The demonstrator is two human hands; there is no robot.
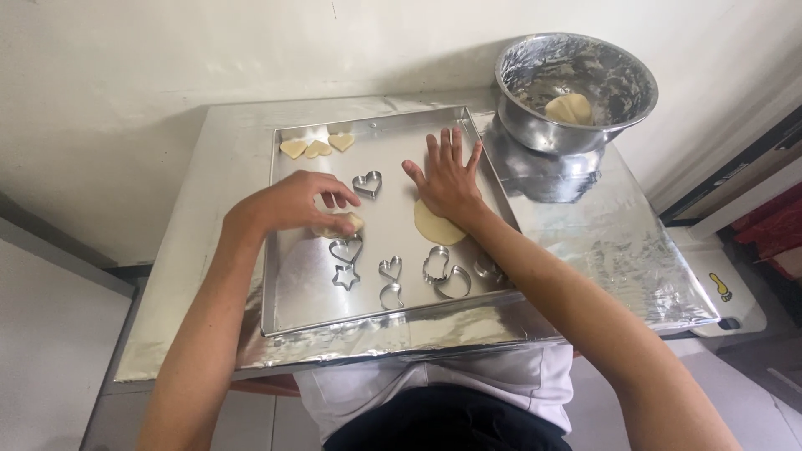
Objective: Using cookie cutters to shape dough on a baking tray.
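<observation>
left hand [294, 203]: fingers pinched on a small dough lump [338, 224], mid-tray [288, 311]
right hand [449, 177]: flat, fingers spread, pressing dough disc [436, 225]
heart cutouts [317, 147]: three, far corner
cutters [391, 269]: roughly eight
bowl [575, 89]: one, dough inside

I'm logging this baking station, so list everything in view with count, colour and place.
baking tray: one, silver, centre of table
foil-covered table: one, silver, under tray
cut dough hearts: three, pale yellow, tray's far left corner
cookie cutters: about eight, metal, on tray, mostly near side
flattened dough: one, pale yellow, under right palm
metal bowl: one, silver, far right, holding a dough lump
left hand: pinching small dough piece
right hand: flat, pressing dough
</observation>
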